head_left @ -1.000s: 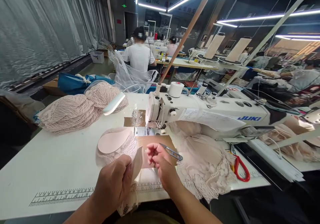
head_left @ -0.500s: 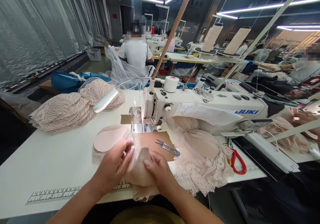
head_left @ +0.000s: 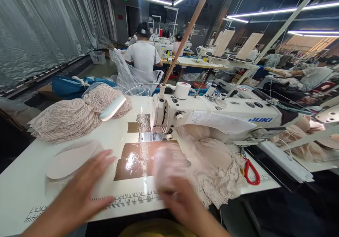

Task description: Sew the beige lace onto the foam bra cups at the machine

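Observation:
My left hand (head_left: 88, 186), fingers spread, hovers empty over the left of the table, blurred by motion. Just beyond it lies a beige bra cup (head_left: 70, 161) with a sheer mesh edge. My right hand (head_left: 181, 196) is closed around a pale pink bra cup (head_left: 166, 164), smeared by motion, above the brown tape patch (head_left: 129, 163). This cup hides most of the thread snips; only a handle end (head_left: 188, 163) shows. To the right of that hand is a heap of beige lace cups (head_left: 217, 159).
A white sewing machine (head_left: 212, 106) stands behind my hands. Stacked lace pieces (head_left: 66, 119) lie at the back left under a lamp (head_left: 113, 108). Red-handled cutters (head_left: 251, 171) rest at the table's right edge. A person in a white shirt (head_left: 143, 55) sits ahead.
My hands have parted: the left let go of the fabric and moved left, the right carried its cup rightward over the snips. The flat bra cup has shifted left, baring more brown tape.

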Tool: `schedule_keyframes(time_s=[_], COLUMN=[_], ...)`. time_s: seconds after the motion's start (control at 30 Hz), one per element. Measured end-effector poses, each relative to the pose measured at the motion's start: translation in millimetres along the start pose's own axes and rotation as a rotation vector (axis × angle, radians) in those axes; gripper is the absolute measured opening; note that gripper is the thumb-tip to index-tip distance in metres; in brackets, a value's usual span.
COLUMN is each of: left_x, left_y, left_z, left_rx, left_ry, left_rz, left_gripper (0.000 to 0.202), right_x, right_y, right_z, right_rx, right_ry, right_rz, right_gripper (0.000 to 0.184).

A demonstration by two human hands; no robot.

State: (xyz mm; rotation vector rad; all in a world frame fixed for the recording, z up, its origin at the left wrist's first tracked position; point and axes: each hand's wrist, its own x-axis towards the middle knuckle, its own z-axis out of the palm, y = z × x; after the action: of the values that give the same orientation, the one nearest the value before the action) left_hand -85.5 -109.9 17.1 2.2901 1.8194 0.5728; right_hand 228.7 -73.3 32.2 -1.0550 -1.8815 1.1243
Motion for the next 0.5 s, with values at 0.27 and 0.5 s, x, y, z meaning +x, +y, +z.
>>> schedule_keyframes(time_s=[0.27, 0.5], left_x=[-2.0, -12.6], left_y=[23.9, 38.9], left_z=[6.1, 12.7], left_rx=[-0.341, -0.804], left_ry=[-0.111, -0.226], left_rz=[-0.138, -0.2], left_gripper=[0.023, 0.038], right_x=[21.3, 37.4], right_y=[-24.7, -8.6], right_z=[17.3, 11.4], right_rx=[0.223, 0.057], right_ry=[-0.136, -0.029], right_rz=[-0.082, 0.015], right_gripper=[0.006, 0.012])
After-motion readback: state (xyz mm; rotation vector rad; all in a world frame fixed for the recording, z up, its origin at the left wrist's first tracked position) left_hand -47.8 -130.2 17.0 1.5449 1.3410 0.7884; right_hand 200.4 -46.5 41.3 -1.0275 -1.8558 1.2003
